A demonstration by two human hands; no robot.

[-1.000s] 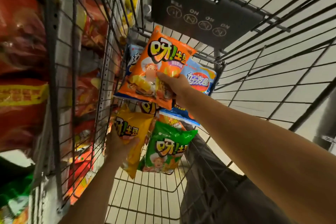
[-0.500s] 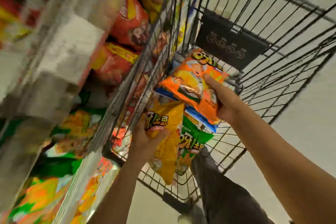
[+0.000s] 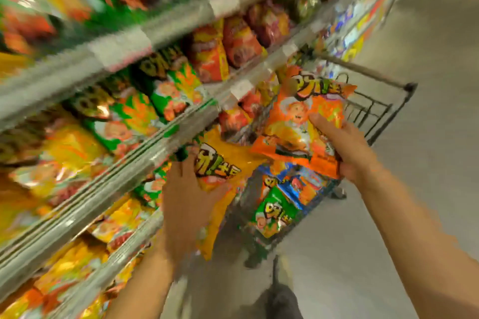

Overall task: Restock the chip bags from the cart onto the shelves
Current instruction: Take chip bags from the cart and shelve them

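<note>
Blurred shelves (image 3: pixel 145 41), left hand (image 3: pixel 186 204) gripping yellow bag (image 3: pixel 223 163), right hand (image 3: pixel 347 147) orange bag (image 3: pixel 300 121)

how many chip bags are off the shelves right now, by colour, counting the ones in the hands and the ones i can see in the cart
orange bag, in the right hand: 1
yellow bag, in the left hand: 1
green bag, in the cart: 1
blue bag, in the cart: 1, perhaps more; blur hides the edges
total: 4 that can be told apart

I stand in a shop aisle: long shelves (image 3: pixel 166 20) packed with snack bags, a wire cart (image 3: pixel 373 108) alongside.
</note>
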